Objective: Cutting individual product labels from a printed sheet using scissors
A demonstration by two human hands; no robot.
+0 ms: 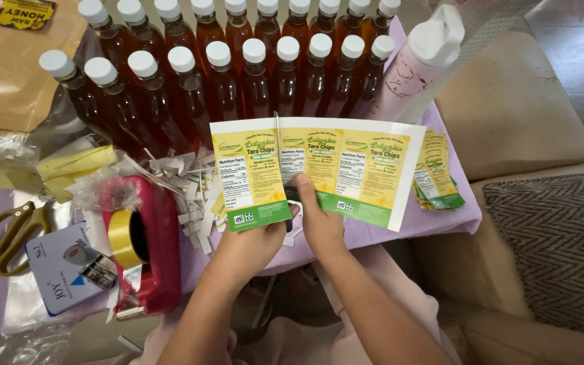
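My left hand [248, 247] grips the lower left corner of a printed sheet [366, 169] carrying three yellow and green labels side by side. My right hand [320, 223] is closed on the dark handle of a pair of scissors [278, 138]. Their thin blade runs up through the sheet between the first and second labels. The sheet is held upright above the edge of a table with a purple cloth [441, 220].
Rows of amber bottles [255, 81] with white caps stand behind the sheet, beside a tall pink bottle [417, 64]. A stack of cut labels [437, 172] lies at right. At left are paper strips [190, 182], a red tape dispenser [140, 247], yellow-handled scissors [5, 240] and a small box [65, 270].
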